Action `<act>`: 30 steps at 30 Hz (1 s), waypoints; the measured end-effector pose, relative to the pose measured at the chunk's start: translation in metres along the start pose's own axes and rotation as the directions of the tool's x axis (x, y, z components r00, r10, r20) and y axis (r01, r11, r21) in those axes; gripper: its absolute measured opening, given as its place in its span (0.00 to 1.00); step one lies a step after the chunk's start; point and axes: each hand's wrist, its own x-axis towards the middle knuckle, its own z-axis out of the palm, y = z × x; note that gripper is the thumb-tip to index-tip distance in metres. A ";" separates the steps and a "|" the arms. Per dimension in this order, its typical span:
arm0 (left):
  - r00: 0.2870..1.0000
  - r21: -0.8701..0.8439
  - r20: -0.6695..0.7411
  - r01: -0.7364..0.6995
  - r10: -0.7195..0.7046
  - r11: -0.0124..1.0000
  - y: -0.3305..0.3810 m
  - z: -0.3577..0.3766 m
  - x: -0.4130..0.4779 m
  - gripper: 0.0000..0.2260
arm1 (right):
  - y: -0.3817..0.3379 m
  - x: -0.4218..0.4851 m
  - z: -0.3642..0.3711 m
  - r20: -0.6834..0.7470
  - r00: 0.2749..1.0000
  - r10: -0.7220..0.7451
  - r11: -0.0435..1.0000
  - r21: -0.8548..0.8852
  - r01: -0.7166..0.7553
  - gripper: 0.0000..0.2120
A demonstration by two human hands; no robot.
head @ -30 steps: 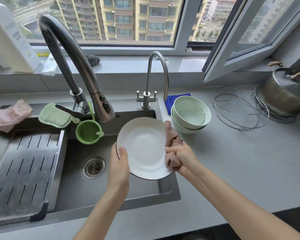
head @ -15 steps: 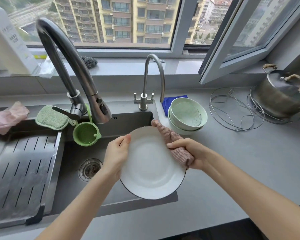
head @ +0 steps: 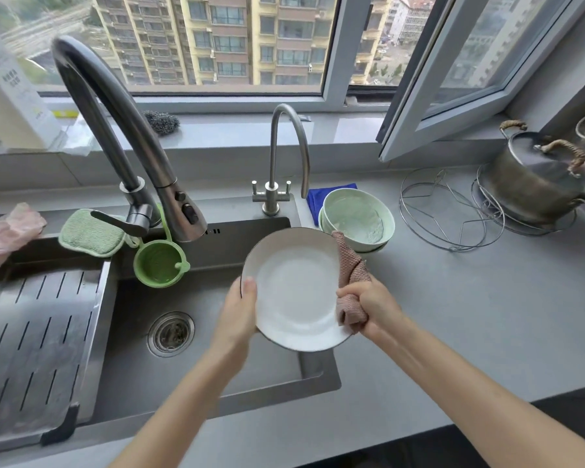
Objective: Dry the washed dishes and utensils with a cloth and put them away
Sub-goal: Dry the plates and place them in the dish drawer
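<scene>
L hand (head: 238,310) grips plate (head: 294,292) at its left rim, thumb on top, over sink (head: 129,366). Cloth (head: 349,282) slid from top rim to right edge vs 0.5 s ago. R hand (head: 372,304) clenches it there. Rim wipe prob. ongoing, not put away yet.

Grey countertop (head: 453,315) carries green bowls (head: 357,219), blue cloth (head: 316,197), wire racks (head: 450,211).

The white carton (head: 7,92) bears dark print (too blurred to read).
</scene>
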 end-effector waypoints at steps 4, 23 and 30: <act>0.953 0.113 0.303 -0.042 0.006 0.993 0.045 -0.016 0.012 0.09 | -0.024 -0.002 -0.006 0.243 0.970 0.026 0.953 -0.298 0.049 0.23; 0.963 0.086 -0.264 -0.031 0.053 0.996 0.020 0.004 0.025 0.14 | 0.007 -0.036 -0.013 -0.045 0.921 -0.387 0.666 -0.705 0.245 0.12; 0.998 0.140 -0.026 -0.057 0.061 0.988 0.042 0.011 0.008 0.11 | 0.014 -0.001 0.018 0.469 0.829 -0.303 -0.167 -0.883 0.439 0.46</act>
